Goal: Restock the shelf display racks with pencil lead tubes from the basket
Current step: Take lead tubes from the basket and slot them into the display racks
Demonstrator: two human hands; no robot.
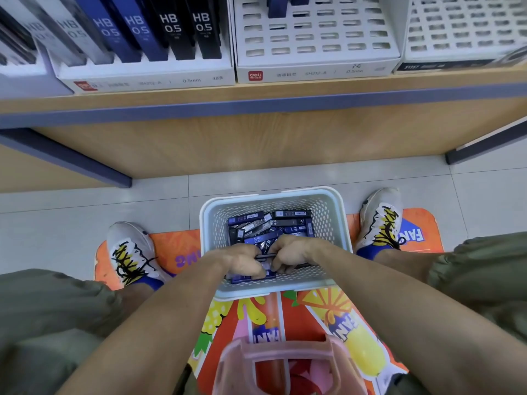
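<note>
pencil lead tubes (271,223), flat blue and black packets marked "hb 0.5", lie loose and crisscrossed in the bottom of a pale perforated basket (332,212) that stands on the floor between the person's feet. both hands are down inside the basket at its near end, knuckles up. the left hand (243,260) has its fingers curled downward and close together over several tubes; a dark tube runs across the gap from it to the right hand (288,253), whose fingers are likewise curled and bunched on the same small bundle. the fingertips of both hands are tucked under and hidden, so how many tubes each hand grips cannot be told. the two hands nearly touch, with the tubes bridging them.

the basket rests on an orange printed floor mat (422,223) with fruit and drink graphics. a white, yellow and blue shoe (131,252) stands to the left of the basket and another shoe (380,220) to its right, both on the mat's edges. olive-green trouser knees fill the lower corners. a blurred pink plastic object (285,363) sits at the bottom centre, nearest the camera.

above, on a wooden shelf (256,92), stand white slotted display racks: the left rack (148,78) carries upright rows of blue and black tubes; the middle rack (313,38) shows mostly open slots with a few blue tubes at its back; a third rack (462,27) is at the right.
</note>
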